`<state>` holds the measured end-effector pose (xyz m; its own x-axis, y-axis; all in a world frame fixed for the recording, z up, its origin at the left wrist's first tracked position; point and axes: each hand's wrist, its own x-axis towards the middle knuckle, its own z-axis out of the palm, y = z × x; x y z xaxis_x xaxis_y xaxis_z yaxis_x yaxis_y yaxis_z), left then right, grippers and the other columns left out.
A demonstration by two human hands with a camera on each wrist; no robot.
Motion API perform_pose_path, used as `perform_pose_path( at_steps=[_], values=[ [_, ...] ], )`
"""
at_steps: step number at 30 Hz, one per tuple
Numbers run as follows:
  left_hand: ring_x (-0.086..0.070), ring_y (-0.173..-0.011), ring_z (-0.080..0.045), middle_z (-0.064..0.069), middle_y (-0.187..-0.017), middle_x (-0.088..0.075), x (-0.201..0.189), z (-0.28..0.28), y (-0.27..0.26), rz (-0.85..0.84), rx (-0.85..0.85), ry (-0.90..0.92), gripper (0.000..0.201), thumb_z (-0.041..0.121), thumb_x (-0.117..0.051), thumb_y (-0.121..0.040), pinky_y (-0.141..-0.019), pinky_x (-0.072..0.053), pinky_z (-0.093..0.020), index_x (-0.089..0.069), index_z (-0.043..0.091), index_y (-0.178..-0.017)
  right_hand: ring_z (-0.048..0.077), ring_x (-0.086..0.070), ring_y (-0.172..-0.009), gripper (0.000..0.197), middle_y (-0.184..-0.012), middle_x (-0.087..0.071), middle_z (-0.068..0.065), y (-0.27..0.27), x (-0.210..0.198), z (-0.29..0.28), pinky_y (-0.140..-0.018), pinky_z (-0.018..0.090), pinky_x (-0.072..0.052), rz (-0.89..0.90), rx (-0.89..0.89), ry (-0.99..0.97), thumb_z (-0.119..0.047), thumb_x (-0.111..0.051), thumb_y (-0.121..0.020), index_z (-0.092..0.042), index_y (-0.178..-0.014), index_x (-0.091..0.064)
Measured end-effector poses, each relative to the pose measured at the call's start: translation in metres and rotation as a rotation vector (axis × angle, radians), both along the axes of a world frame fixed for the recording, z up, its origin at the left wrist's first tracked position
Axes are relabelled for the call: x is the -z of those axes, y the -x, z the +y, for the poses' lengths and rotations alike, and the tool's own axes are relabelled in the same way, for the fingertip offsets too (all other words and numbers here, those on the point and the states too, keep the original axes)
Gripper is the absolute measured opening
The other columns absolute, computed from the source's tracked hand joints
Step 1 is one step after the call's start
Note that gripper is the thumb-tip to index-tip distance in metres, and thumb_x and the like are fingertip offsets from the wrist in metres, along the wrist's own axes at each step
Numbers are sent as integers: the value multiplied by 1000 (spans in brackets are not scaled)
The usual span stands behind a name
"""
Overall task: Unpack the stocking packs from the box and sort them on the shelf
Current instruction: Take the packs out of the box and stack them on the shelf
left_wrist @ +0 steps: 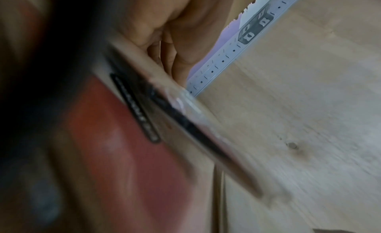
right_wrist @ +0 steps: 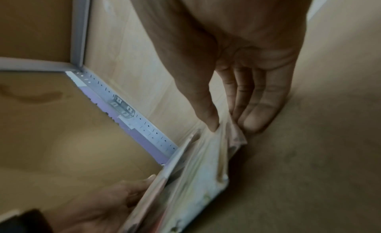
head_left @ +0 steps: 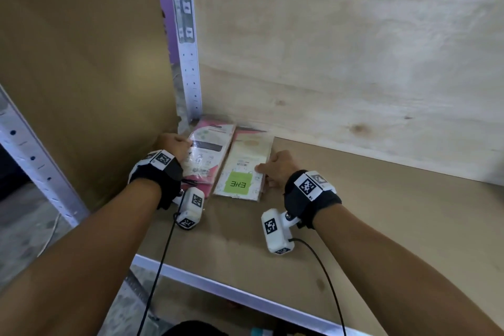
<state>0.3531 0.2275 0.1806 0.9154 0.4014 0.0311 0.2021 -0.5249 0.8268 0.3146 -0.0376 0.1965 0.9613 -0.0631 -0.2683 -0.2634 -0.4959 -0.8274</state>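
You had your left hand (head_left: 174, 144) gripping the pink pack (head_left: 208, 150) in the shelf's (head_left: 354, 213) far-left corner and your right hand (head_left: 275, 169) pinching the cream pack (head_left: 245, 169) beside it; squaring their touching edges was best.

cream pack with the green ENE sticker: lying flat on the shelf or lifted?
Mostly flat: the cream pack lies on the shelf board, but the right hand pinches its right edge, which the right wrist view shows raised slightly.
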Motion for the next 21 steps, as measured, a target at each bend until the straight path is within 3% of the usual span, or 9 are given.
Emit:
perform_pose_path(
  at_steps=[4, 6, 8, 10, 12, 14, 16, 18, 21],
  values=[
    [-63, -84, -23, -10, -89, -69, -9, -8, 7, 37, 80, -83, 25, 28, -66, -91, -77, -46, -29, -76, 5, -92, 13, -60, -57, 18, -80, -70, 0, 2, 2, 0, -64, 34, -58, -107, -69, 168, -24, -74, -85, -21, -83, -56],
    [-66, -99, -31, -16, -104, -70, -19, -12, 16, 87, 133, -151, 40, 40, -61, -94, -92, -50, -35, -73, 3, -105, 11, -61, -57, 18, -78, -70, -5, 10, -2, 0, -61, 33, -58, -131, -90, 183, -28, -73, -86, -23, -80, -56],
    [-61, -112, -37, -17, -118, -68, -32, -18, 29, 101, 147, -246, 47, 45, -56, -96, -104, -45, -44, -68, 4, -115, 15, -63, -63, 25, -83, -70, -1, 23, -9, -3, -62, 34, -58, -163, -121, 207, -29, -71, -87, -29, -71, -52],
    [-60, -111, -36, -15, -117, -69, -43, -24, 44, 31, 109, -295, 41, 44, -58, -94, -106, -41, -44, -69, 8, -111, 22, -65, -78, 24, -88, -68, 4, 38, -16, -8, -76, 40, -57, -195, -137, 207, -26, -70, -88, -27, -71, -53],
    [-61, -110, -33, -10, -114, -70, -52, -30, 63, -58, 80, -217, 30, 39, -62, -91, -106, -41, -42, -72, 14, -105, 24, -66, -79, 12, -86, -68, 9, 59, -24, -16, -78, 41, -57, -190, -138, 152, -23, -68, -88, -17, -80, -61],
    [-64, -105, -28, -5, -110, -72, -61, -38, 85, -116, 119, -44, 21, 37, -65, -90, -100, -47, -38, -72, 21, -102, 20, -65, -69, 3, -80, -68, 8, 83, -32, -25, -66, 33, -58, -154, -171, 80, -17, -65, -88, -14, -89, -64],
    [-66, -95, -22, -1, -102, -73, -73, -50, 109, -156, 167, 69, 15, 38, -66, -89, -91, -51, -34, -71, 25, -94, 18, -62, -63, 6, -76, -66, 8, 108, -41, -37, -56, 24, -54, -140, -187, 39, -9, -61, -88, -13, -91, -65],
    [-66, -82, -16, 1, -91, -74, -85, -69, 136, -189, 204, 201, 10, 33, -67, -88, -82, -54, -30, -73, 26, -88, 19, -61, -64, 10, -77, -65, 10, 136, -51, -50, -56, 24, -52, -151, -176, 15, -5, -61, -87, -10, -95, -65],
    [-63, -64, -8, 3, -72, -70, -96, -105, 181, -254, 324, 399, 12, 16, -66, -92, -59, -51, -15, -70, 22, -82, 20, -61, -64, 11, -78, -66, 12, 180, -59, -73, -58, 26, -52, -175, -150, -1, -4, -62, -87, -6, -98, -65]
  ],
)
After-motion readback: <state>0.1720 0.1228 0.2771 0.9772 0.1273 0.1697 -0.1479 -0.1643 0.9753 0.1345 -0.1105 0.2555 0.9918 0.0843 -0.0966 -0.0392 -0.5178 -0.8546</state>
